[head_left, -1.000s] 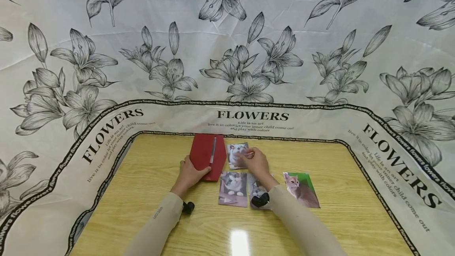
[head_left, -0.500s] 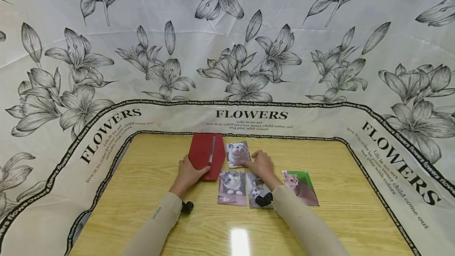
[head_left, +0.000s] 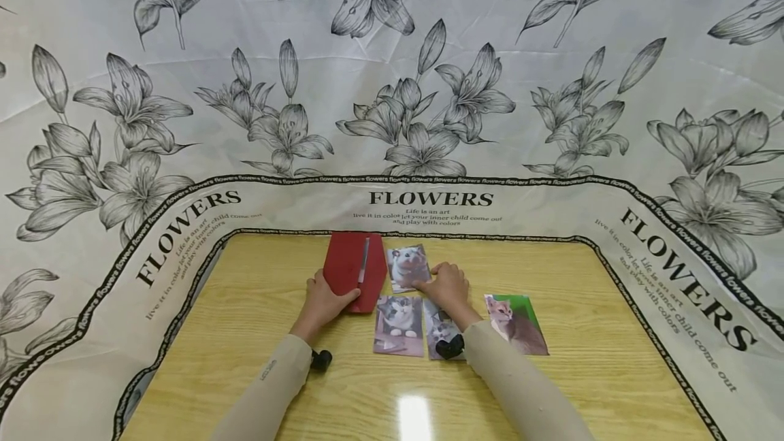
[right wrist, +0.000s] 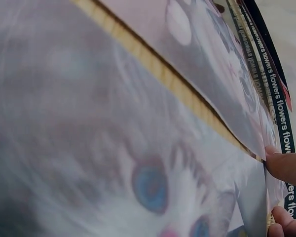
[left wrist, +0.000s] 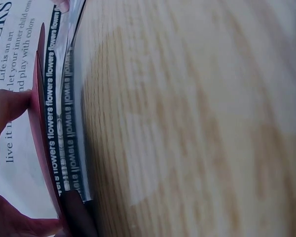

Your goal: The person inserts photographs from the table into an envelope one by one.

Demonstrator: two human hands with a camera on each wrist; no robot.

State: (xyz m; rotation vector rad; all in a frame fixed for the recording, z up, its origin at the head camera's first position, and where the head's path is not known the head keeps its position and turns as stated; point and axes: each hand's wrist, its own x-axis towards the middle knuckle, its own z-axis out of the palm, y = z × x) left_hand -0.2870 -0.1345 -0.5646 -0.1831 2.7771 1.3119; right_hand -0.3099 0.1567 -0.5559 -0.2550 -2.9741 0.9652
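In the head view my left hand [head_left: 326, 301] grips the lower left part of a red envelope [head_left: 349, 265], thumb on top and fingers at its left edge. The left wrist view shows the fingers at the edge of the envelope [left wrist: 38, 106]. My right hand [head_left: 450, 288] pinches the lower right corner of a photo card [head_left: 408, 265] of a pale, small-eared animal, which lies beside the envelope. A cat photo card [head_left: 399, 324] lies below it. Another cat photo card [head_left: 437, 325] is partly hidden under my right wrist; its blue-eyed cat [right wrist: 150, 187] fills the right wrist view.
A photo card of a reddish cat on green [head_left: 517, 325] lies to the right. The wooden table [head_left: 245, 386] meets a white flower-printed cloth [head_left: 429, 206] at its back and sides. Small black devices sit at both wrists, including the left-wrist device [head_left: 321, 359].
My right hand has shifted from over the upper photo card to its lower right corner, uncovering most of the picture. My left hand keeps its hold on the red envelope.
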